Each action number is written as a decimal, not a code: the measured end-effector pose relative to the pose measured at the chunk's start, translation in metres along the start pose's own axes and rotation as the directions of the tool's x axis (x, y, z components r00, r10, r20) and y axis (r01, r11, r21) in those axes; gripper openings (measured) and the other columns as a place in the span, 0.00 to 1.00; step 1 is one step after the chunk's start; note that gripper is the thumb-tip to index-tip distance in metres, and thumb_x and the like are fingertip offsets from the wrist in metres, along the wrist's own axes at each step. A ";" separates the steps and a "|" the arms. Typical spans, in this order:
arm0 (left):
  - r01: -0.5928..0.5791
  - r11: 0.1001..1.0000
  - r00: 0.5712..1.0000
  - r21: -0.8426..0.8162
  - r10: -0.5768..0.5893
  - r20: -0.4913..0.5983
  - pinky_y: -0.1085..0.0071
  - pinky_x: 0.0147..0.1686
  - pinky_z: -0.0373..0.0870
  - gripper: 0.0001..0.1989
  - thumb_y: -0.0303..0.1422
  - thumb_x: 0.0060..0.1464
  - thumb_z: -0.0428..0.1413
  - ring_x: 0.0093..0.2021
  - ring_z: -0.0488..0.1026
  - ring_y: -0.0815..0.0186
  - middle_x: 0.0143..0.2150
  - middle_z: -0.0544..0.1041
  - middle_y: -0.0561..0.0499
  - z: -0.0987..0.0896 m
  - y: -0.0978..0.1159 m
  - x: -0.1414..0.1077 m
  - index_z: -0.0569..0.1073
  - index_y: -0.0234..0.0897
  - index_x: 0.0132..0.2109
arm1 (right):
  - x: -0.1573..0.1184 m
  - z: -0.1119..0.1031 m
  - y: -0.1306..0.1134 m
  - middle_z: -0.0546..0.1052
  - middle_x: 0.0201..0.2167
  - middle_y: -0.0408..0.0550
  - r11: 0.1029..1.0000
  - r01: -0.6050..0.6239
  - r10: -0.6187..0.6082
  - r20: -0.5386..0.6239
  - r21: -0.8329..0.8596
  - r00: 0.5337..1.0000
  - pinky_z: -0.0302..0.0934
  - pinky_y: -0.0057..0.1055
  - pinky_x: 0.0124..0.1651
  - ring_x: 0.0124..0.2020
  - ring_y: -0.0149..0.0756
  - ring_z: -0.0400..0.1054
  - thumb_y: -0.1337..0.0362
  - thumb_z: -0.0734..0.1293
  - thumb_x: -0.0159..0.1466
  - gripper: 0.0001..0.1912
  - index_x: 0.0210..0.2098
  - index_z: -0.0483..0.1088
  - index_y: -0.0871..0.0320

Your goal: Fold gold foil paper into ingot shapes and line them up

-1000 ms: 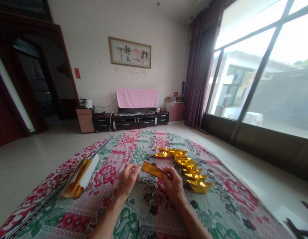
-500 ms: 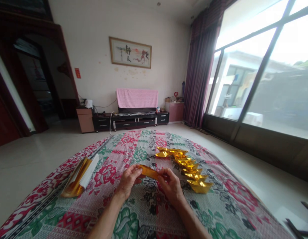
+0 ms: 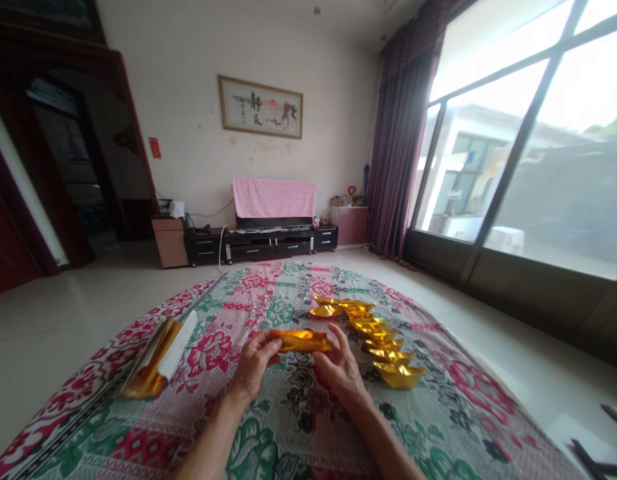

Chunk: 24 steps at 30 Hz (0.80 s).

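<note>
A folded strip of shiny gold foil paper (image 3: 302,341) is held up over the cloth, roughly level from side to side. My left hand (image 3: 256,363) pinches its left end between thumb and fingers. At the strip's right end, my right hand (image 3: 338,367) has its thumb and fingers parted around the edge; whether they touch it is hard to make out. To the right stand several folded gold paper ingots (image 3: 399,375) in a slanting row. On the left lies a curled stack of gold and white paper sheets (image 3: 158,357).
A floral cloth (image 3: 258,427) covers the round table under my hands. Beyond it, a low black TV cabinet (image 3: 253,250) stands by the wall, with a pink cloth (image 3: 274,198) over the television. A large window (image 3: 508,153) and purple curtain (image 3: 396,147) are on the right.
The right hand's fingers have parted from their pinch on the strip's right end. The strip has turned from a downward slant to nearly level. My left hand keeps its grip.
</note>
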<state>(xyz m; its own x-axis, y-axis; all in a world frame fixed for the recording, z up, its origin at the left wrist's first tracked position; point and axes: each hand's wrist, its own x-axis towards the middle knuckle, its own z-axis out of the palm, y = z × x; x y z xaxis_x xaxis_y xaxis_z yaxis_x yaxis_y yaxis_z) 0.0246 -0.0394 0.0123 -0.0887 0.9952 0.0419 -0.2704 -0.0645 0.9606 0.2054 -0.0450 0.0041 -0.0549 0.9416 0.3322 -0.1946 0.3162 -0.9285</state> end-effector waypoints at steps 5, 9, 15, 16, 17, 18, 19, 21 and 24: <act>0.028 0.998 1.000 -0.051 -0.028 -0.002 0.76 0.27 0.67 0.16 0.37 0.39 0.60 0.32 0.73 0.68 0.33 0.76 0.52 -0.002 -0.002 0.002 0.71 0.34 0.37 | -0.003 0.002 -0.009 0.72 0.40 0.47 0.998 0.047 -0.049 0.070 0.031 0.996 0.63 0.34 0.44 0.41 0.36 0.68 0.60 0.65 0.54 0.19 0.42 0.55 0.52; 0.048 0.995 0.999 -0.083 -0.048 -0.002 0.76 0.27 0.68 0.17 0.36 0.40 0.60 0.31 0.74 0.68 0.35 0.76 0.51 -0.002 -0.004 0.003 0.70 0.34 0.39 | -0.003 -0.001 -0.006 0.71 0.44 0.49 0.998 0.042 -0.044 0.039 0.055 0.998 0.63 0.33 0.42 0.41 0.35 0.68 0.59 0.66 0.55 0.20 0.44 0.55 0.51; 0.064 0.993 0.997 -0.097 -0.067 -0.033 0.77 0.26 0.68 0.18 0.36 0.38 0.61 0.30 0.74 0.68 0.34 0.77 0.51 -0.001 -0.002 0.002 0.70 0.34 0.38 | -0.002 -0.003 -0.006 0.71 0.45 0.51 0.997 0.041 -0.041 0.006 0.072 0.999 0.64 0.35 0.40 0.39 0.37 0.69 0.57 0.68 0.52 0.22 0.43 0.58 0.52; 0.058 0.994 0.998 -0.092 -0.061 -0.032 0.77 0.26 0.68 0.18 0.36 0.38 0.61 0.30 0.74 0.69 0.34 0.77 0.51 -0.001 -0.002 0.002 0.70 0.34 0.38 | -0.002 -0.002 -0.007 0.73 0.42 0.50 0.997 0.040 -0.042 0.022 0.068 0.999 0.64 0.34 0.39 0.38 0.37 0.69 0.57 0.67 0.52 0.19 0.40 0.59 0.53; 0.050 0.995 0.998 -0.085 -0.053 -0.030 0.77 0.26 0.68 0.18 0.37 0.38 0.61 0.30 0.74 0.69 0.34 0.76 0.51 0.000 -0.002 0.002 0.71 0.34 0.38 | -0.002 -0.001 -0.009 0.74 0.39 0.49 0.997 0.038 -0.040 0.030 0.065 0.999 0.64 0.33 0.38 0.37 0.36 0.69 0.57 0.67 0.52 0.17 0.38 0.61 0.54; 0.043 0.996 0.999 -0.077 -0.045 -0.025 0.77 0.27 0.68 0.18 0.37 0.38 0.61 0.30 0.74 0.69 0.34 0.76 0.51 0.000 -0.002 0.001 0.71 0.34 0.38 | -0.002 0.000 -0.010 0.74 0.36 0.48 0.998 0.032 -0.034 0.033 0.061 0.999 0.64 0.33 0.38 0.37 0.36 0.69 0.56 0.68 0.52 0.16 0.37 0.62 0.55; 0.036 0.997 0.999 -0.070 -0.037 -0.019 0.77 0.27 0.68 0.18 0.37 0.38 0.61 0.31 0.74 0.69 0.34 0.76 0.51 0.000 -0.002 0.001 0.71 0.34 0.37 | -0.003 0.001 -0.011 0.75 0.35 0.48 0.998 0.023 -0.024 0.032 0.056 0.999 0.64 0.32 0.37 0.37 0.37 0.69 0.56 0.68 0.52 0.16 0.36 0.64 0.55; 0.029 0.998 1.000 -0.052 -0.029 0.000 0.76 0.28 0.67 0.17 0.38 0.38 0.60 0.31 0.74 0.68 0.34 0.76 0.52 0.000 -0.002 0.001 0.71 0.34 0.37 | -0.004 0.001 -0.013 0.75 0.35 0.48 0.999 -0.011 0.010 0.030 0.046 0.999 0.64 0.31 0.36 0.37 0.37 0.69 0.55 0.68 0.51 0.16 0.36 0.66 0.56; 0.021 1.000 0.999 -0.015 -0.021 0.030 0.76 0.28 0.67 0.16 0.38 0.39 0.59 0.32 0.73 0.68 0.33 0.76 0.52 0.000 -0.003 0.000 0.71 0.34 0.37 | -0.005 -0.002 -0.012 0.75 0.36 0.49 0.995 -0.094 0.092 0.046 0.033 0.995 0.64 0.30 0.36 0.36 0.36 0.69 0.54 0.67 0.52 0.17 0.37 0.68 0.58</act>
<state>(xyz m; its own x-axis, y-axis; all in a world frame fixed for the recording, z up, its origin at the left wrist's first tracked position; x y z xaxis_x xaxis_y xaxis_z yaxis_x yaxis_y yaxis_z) 0.0255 -0.0393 0.0091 -0.0540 0.9981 0.0305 -0.2869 -0.0447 0.9569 0.2098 -0.0528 0.0134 -0.1178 0.9604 0.2527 -0.2206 0.2228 -0.9496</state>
